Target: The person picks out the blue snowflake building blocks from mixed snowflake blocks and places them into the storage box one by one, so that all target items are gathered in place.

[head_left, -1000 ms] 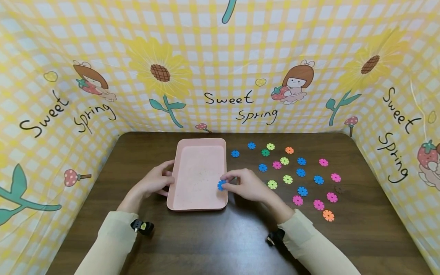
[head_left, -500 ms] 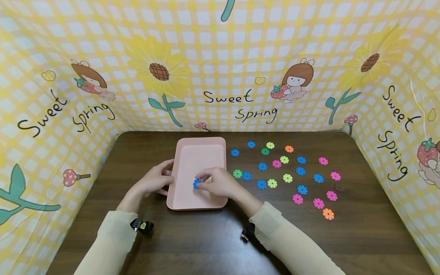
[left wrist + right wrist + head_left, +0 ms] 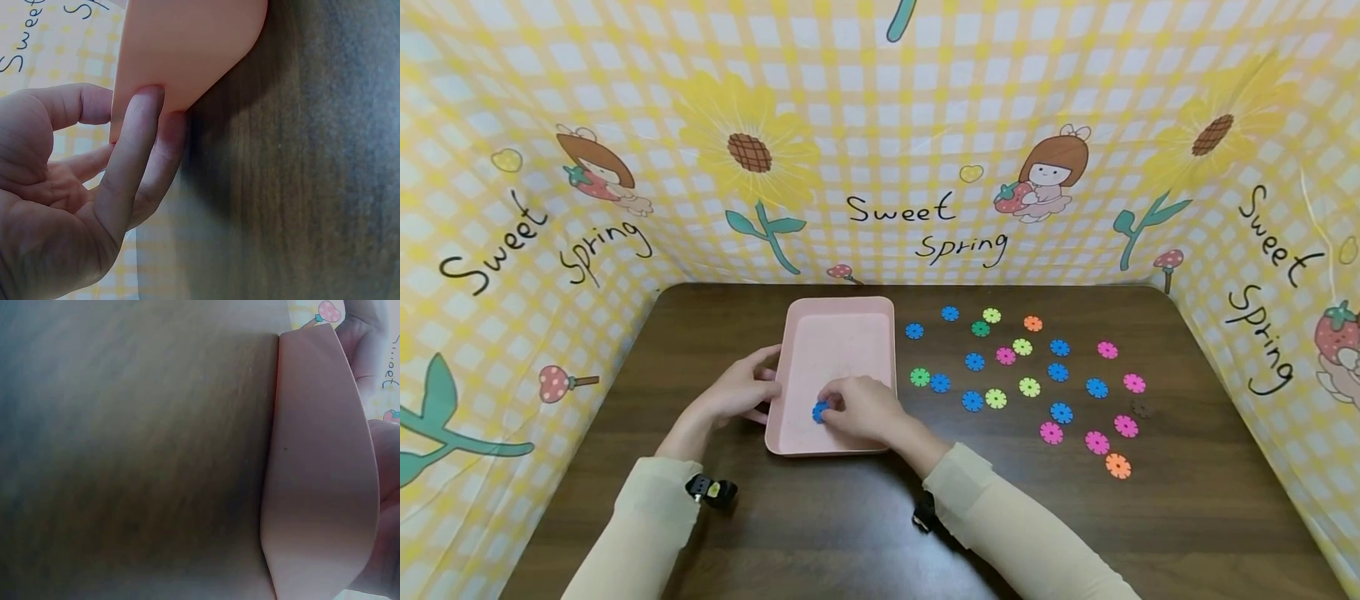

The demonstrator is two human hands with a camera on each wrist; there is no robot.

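The left hand (image 3: 741,390) rests loosely extended fingers against the pink rectangular tray (image 3: 838,342), seemingly to steady it, while the right hand (image 3: 867,408) pinches a blue notched disc (image 3: 818,412) within its rim, apart from the multicoloured discs (image 3: 973,401) scattered across the desk (image 3: 820,525).

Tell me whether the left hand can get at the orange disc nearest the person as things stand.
Probably not directly: the left hand touches the left side of the tray, and the tray and right arm lie between it and the orange disc. Nothing covers the disc itself.
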